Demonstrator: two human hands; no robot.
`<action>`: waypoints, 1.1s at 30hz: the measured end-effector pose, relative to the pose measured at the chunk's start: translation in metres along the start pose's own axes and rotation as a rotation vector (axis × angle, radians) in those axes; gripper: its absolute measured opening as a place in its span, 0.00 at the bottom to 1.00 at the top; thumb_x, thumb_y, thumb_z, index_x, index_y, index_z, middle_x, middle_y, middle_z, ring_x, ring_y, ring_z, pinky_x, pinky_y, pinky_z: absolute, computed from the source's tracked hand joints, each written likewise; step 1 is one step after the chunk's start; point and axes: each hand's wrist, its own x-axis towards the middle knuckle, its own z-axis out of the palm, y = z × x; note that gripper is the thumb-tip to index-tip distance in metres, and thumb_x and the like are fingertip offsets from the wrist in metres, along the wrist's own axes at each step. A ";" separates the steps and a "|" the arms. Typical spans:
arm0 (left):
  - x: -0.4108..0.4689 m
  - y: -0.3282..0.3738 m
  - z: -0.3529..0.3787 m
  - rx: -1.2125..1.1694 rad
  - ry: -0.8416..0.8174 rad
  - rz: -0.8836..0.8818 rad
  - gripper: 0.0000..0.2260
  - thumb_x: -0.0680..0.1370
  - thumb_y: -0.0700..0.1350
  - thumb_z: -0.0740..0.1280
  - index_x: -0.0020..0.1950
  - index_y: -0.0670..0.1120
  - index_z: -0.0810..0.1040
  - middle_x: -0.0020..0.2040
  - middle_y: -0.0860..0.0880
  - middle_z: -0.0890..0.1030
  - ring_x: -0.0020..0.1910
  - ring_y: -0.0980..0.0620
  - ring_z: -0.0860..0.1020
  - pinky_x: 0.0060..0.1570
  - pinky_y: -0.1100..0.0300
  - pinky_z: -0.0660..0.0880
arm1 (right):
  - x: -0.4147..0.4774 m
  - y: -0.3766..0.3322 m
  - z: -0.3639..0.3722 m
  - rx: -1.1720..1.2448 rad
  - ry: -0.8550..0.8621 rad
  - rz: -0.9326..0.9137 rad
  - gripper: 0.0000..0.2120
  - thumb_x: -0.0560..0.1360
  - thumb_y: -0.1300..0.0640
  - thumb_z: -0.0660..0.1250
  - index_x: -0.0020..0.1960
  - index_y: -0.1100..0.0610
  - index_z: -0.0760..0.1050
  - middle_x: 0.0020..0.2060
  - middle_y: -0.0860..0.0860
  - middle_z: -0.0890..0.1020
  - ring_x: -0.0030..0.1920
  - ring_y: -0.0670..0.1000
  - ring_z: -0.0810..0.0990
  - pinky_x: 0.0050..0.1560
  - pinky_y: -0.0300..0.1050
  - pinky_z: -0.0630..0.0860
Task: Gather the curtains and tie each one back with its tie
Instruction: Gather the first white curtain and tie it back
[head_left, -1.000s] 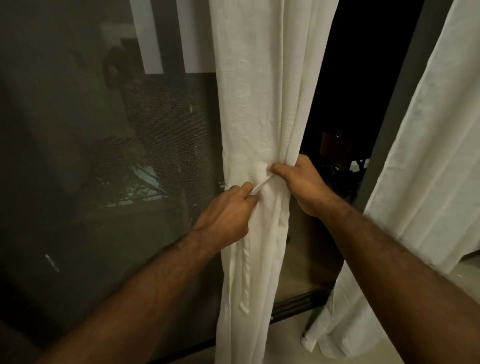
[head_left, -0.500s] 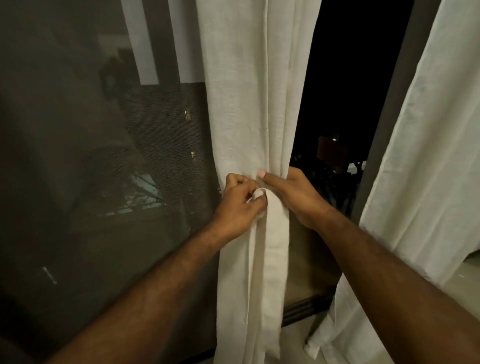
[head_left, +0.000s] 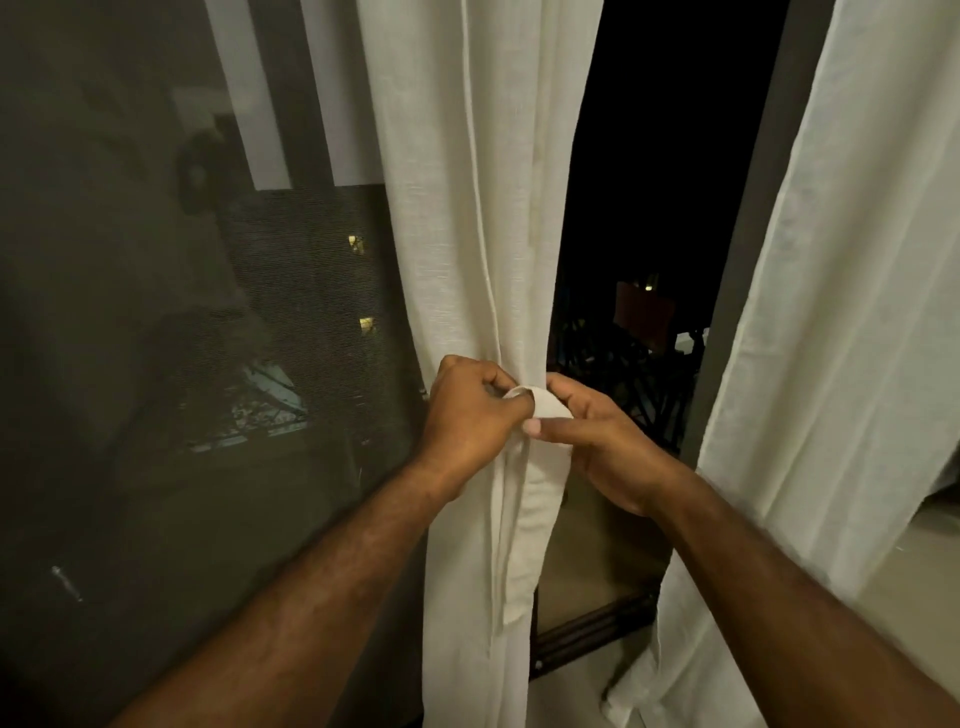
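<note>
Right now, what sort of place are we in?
Likely a home room at a balcony door, at night. Signs: the gathered curtain and a second curtain reaching the floor, a mesh screen, lit windows in the dark outside. The left hand and right hand pinch the tie.

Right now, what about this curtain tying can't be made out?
Head view only:
- Knot in the tie, finished or not: left hand and right hand cover it.
- Middle curtain top and hem: cut off by frame edges.
- Right curtain: far side cut off by right edge.
- Outside the window: too dark.
</note>
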 end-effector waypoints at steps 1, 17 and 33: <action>-0.001 0.002 0.001 -0.001 0.001 -0.015 0.02 0.68 0.45 0.73 0.37 0.50 0.81 0.49 0.50 0.80 0.46 0.57 0.79 0.37 0.67 0.73 | 0.000 -0.001 -0.001 -0.037 -0.004 0.004 0.24 0.72 0.66 0.72 0.68 0.59 0.75 0.61 0.58 0.83 0.61 0.57 0.83 0.61 0.50 0.80; 0.005 0.006 -0.005 -0.031 0.295 -0.068 0.29 0.73 0.34 0.67 0.67 0.51 0.57 0.53 0.52 0.74 0.40 0.58 0.75 0.31 0.73 0.67 | 0.010 -0.020 -0.032 -0.365 0.174 0.050 0.17 0.72 0.72 0.73 0.58 0.60 0.77 0.44 0.61 0.85 0.37 0.56 0.87 0.36 0.43 0.83; -0.005 0.012 -0.002 -0.446 0.073 -0.318 0.18 0.61 0.46 0.65 0.49 0.47 0.77 0.45 0.50 0.81 0.42 0.54 0.79 0.34 0.64 0.71 | 0.098 -0.016 -0.030 -1.001 0.467 0.053 0.10 0.79 0.57 0.69 0.58 0.60 0.82 0.54 0.59 0.84 0.53 0.60 0.83 0.54 0.57 0.81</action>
